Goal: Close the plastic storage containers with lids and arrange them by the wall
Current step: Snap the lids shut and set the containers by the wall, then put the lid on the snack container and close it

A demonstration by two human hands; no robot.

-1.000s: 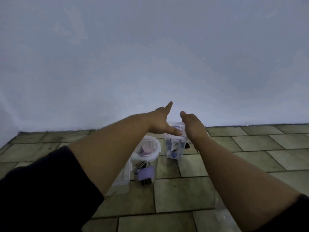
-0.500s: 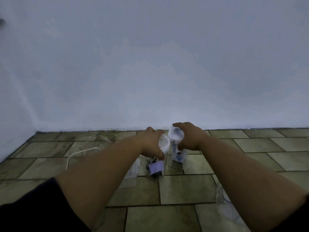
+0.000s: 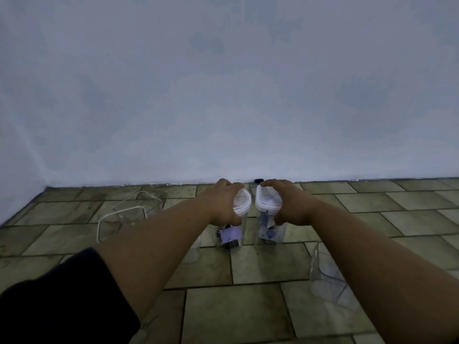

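Note:
Two tall clear plastic containers stand side by side on the tiled floor, a short way from the wall point(image 3: 223, 95). The left container point(image 3: 232, 235) has a round white lid point(image 3: 242, 202) and holds binder clips. My left hand point(image 3: 222, 202) grips it from above, fingers over the lid. The right container point(image 3: 269, 232) has a squarish white lid point(image 3: 267, 201) and blue-and-white items inside. My right hand point(image 3: 288, 204) grips it at the lid, thumb on its side. Both lids sit on their containers.
An open clear rectangular container point(image 3: 124, 217) with a white rim lies to the left, with another clear tub point(image 3: 146, 202) behind it. A clear plastic piece point(image 3: 325, 281) lies near my right forearm. A small dark object point(image 3: 259, 180) sits at the wall base.
Both hands came down from above the containers and closed over the two lids. The two containers now stand nearer the wall and closer together.

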